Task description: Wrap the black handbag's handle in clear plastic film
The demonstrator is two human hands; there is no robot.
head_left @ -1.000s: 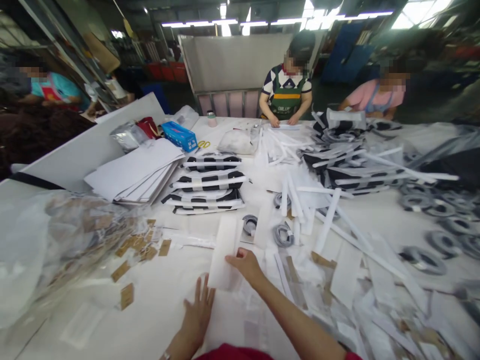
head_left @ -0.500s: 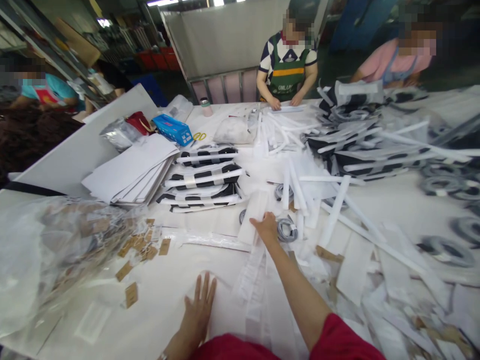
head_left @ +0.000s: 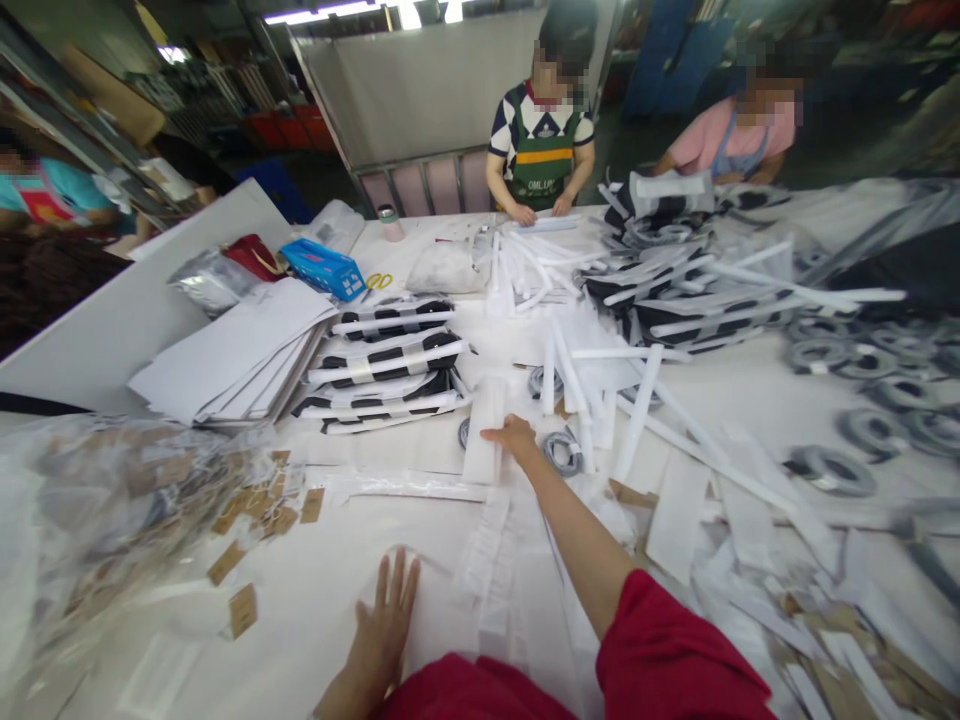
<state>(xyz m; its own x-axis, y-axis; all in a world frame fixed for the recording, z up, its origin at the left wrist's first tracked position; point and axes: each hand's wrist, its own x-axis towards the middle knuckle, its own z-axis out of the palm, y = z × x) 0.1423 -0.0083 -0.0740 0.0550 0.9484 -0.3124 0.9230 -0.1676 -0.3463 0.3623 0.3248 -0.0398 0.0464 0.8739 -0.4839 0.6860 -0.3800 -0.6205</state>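
My left hand (head_left: 381, 620) lies flat on the white table with its fingers stretched out, holding nothing. Farther forward, my right hand (head_left: 511, 438) has its fingers closed at the right edge of a flat white strip (head_left: 486, 405), perhaps foam or padding. The strip lies lengthwise away from me. A coiled grey cord (head_left: 562, 453) is just right of that hand, and another coil (head_left: 463, 433) is partly covered by the strip. Between my two arms run crinkled clear plastic sleeves (head_left: 486, 545).
Wrapped black-and-white bundles (head_left: 386, 365) are stacked ahead, left of my right hand. Brown tags (head_left: 242, 610) and plastic bags (head_left: 45, 560) lie left. White tubes (head_left: 637, 410), cord coils (head_left: 832, 470) and scraps cover the right side. A co-worker (head_left: 541, 150) stands across the table.
The whole view has shifted, so most things sit farther left. My right hand stays at the strip, now more at its right edge; my left hand remains flat on the table.
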